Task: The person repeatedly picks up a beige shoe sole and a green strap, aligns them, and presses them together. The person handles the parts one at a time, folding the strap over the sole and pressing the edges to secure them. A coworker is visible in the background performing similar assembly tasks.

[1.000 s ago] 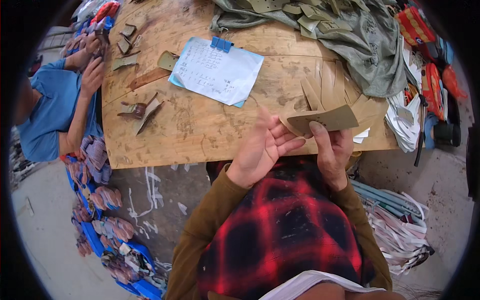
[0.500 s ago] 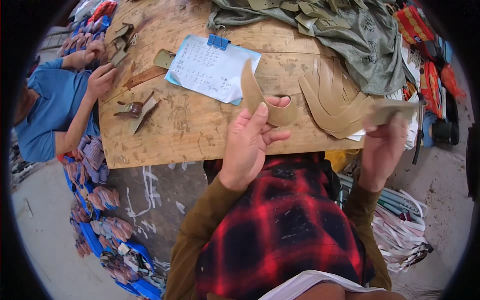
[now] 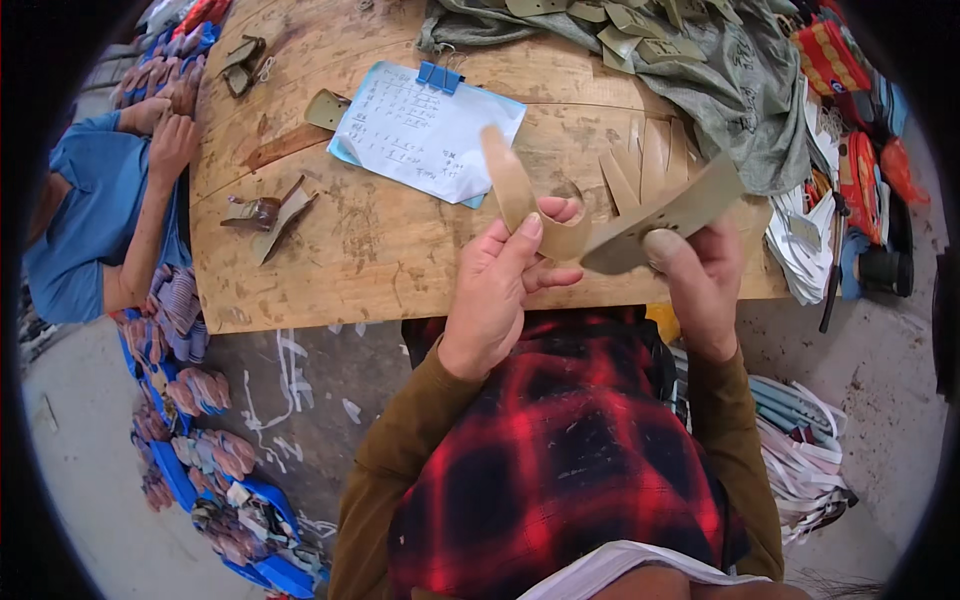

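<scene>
Brown long sleeves (image 3: 400, 450) — red/blk plaid apron (image 3: 560, 470), bare hands.

Left hand (image 3: 497, 290) pinching a curved tan strap (image 3: 520, 200), right hand (image 3: 697, 275) gripping a flat tan strip (image 3: 665, 215), both above the wooden bench (image 3: 390, 250), clipped paper sheet (image 3: 425, 130) beyond the left hand, olive cloth (image 3: 730, 90) beyond the right

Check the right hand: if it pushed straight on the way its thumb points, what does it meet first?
Probably the left hand. The right hand pinches an olive strap piece whose lower end runs toward the tan strip looped over the left fingers. Depth is unclear; it might pass just in front.
</scene>
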Available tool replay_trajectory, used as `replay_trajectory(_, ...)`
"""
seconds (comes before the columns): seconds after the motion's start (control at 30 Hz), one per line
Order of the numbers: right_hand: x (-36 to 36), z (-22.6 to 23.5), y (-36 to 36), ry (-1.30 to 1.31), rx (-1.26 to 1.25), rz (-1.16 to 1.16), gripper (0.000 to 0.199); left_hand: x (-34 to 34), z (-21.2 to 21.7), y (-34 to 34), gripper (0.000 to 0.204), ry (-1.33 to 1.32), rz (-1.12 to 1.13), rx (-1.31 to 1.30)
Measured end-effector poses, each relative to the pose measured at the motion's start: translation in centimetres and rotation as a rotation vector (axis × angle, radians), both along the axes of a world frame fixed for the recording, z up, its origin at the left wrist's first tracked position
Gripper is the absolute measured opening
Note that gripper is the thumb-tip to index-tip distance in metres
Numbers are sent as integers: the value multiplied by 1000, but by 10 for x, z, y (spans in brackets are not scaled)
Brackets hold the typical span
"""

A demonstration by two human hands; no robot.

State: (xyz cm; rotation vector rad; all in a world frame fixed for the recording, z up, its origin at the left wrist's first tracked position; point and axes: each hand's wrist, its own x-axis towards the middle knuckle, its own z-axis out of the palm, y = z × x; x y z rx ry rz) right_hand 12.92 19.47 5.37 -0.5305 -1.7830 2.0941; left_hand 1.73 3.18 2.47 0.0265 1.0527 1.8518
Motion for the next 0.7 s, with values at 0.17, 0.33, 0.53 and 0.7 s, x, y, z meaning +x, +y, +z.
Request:
replay_trajectory(0.17, -9, -24, 4, 9, -127, -6, 33, 1, -6, 1, 28, -201, 2, 71)
replay_trajectory(0.33, -9, -25, 7, 43, -45, -67, 33, -3, -9, -1, 33, -397, 44, 145)
replay_trajectory(0.53, -16, -22, 5, 36, 564, 140, 27, 0, -14, 3, 40, -482, 32, 151)
replay_trajectory(0.7, -23, -19, 0, 43, 748, 161, 28, 2, -14, 1, 40, -453, 30, 163)
